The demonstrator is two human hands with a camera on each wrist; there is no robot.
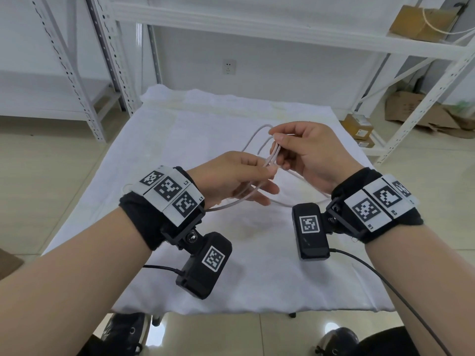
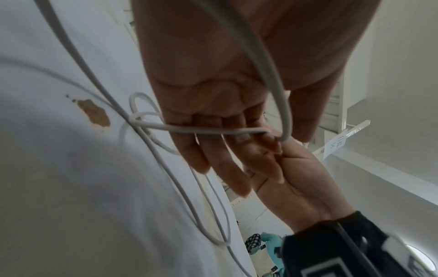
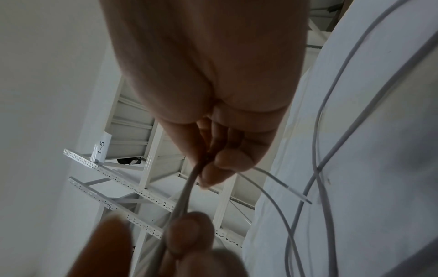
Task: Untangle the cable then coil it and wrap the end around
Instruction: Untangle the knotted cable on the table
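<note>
- The right hand (image 1: 305, 152) pinches several gathered strands of the white cable (image 1: 273, 155) between thumb and fingertips, above the table.
- The left hand (image 1: 231, 179), just near-left of it, holds the same bundle lower down with thumb and forefinger (its other fingers reach out almost straight).
- Loops rise to the far left of the right-hand pinch; from the left hand, strands sag toward the near side and run off left and right.
- The slack lies on the white cloth (image 1: 195, 253), beside a brown stain (image 2: 94, 114).
- One cable end (image 3: 300, 195) juts free to the right of the right fingertips.
- White shelving (image 1: 282, 32) stands beyond the table.
</note>
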